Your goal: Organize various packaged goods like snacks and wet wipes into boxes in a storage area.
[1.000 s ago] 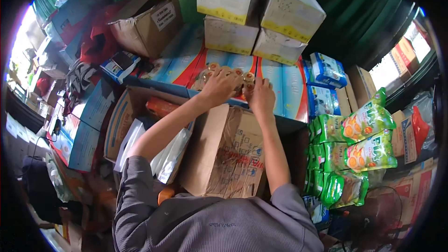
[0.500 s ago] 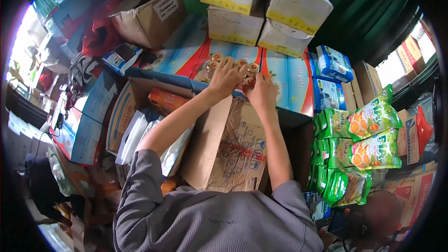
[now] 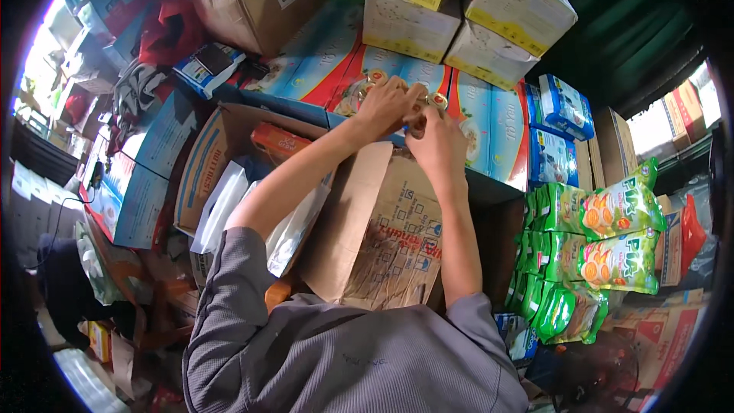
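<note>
The left hand (image 3: 384,109) reaches in at a slant, its forearm (image 3: 302,176) running up and to the right out of a grey sleeve (image 3: 237,268). Its back is turned up, the knuckles are bent, and the fingers point to the right over a group of small wrapped pieces (image 3: 437,99). The right hand (image 3: 438,141) comes up more steeply on a nearly straight arm, its fingers curled forward and to the left. The fingertips of the two lie close together, on or just beside the pieces. Both have bent fingers at the pieces, but the hands cover the contact, so I cannot tell whether either one grips

The pieces rest on top of the light-blue-and-red boxes (image 3: 501,126), beyond a brown carton (image 3: 382,229) in front of the body. At least two round red-centred tops show (the hands hide the rest, so the full count is uncertain)

Behind them stand four white boxes (image 3: 409,24) with yellow bands, in two stacks of two. One open-topped cardboard box (image 3: 264,8) sits to their left. One blue-and-white pack (image 3: 208,75) lies nearer, with one dark flat object (image 3: 212,60) on it. An open carton (image 3: 202,180) at the left holds one red-orange packet (image 3: 280,140) and several whitish sleeves (image 3: 222,218). At the right, three green bags (image 3: 621,210) face forward, with more green packs behind, and at least two blue packs (image 3: 567,105) lie beyond
</note>
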Tool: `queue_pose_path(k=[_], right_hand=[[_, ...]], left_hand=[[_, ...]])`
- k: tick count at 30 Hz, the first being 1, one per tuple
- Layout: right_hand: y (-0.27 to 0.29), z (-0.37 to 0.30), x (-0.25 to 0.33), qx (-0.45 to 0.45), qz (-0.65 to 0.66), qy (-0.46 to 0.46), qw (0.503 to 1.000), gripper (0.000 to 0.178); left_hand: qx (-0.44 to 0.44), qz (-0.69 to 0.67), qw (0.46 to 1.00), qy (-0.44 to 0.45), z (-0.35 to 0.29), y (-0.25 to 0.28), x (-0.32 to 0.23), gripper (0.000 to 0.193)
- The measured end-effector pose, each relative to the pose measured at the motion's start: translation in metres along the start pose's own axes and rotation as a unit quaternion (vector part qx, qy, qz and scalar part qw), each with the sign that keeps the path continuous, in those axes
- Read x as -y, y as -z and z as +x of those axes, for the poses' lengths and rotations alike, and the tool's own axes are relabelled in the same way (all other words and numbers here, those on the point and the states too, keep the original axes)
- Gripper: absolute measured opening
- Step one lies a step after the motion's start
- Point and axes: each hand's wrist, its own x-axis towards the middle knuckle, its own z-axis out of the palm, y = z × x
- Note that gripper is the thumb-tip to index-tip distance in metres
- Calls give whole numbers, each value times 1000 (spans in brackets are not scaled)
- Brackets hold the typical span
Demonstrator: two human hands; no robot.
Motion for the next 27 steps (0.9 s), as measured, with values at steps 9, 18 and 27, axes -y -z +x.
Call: queue_pose_path(k=[9,18,27], right_hand=[[25,-3,26,86,173,63,979,39],[-106,12,74,177,284,184,924,52],[-197,-9,91,35,26,294,955,9]], left_hand=[[71,-148,986,7,-27,81,21,53],[270,-81,922,264,-121,131,60,49],[243,-104,930,254,-180,74,101,45]])
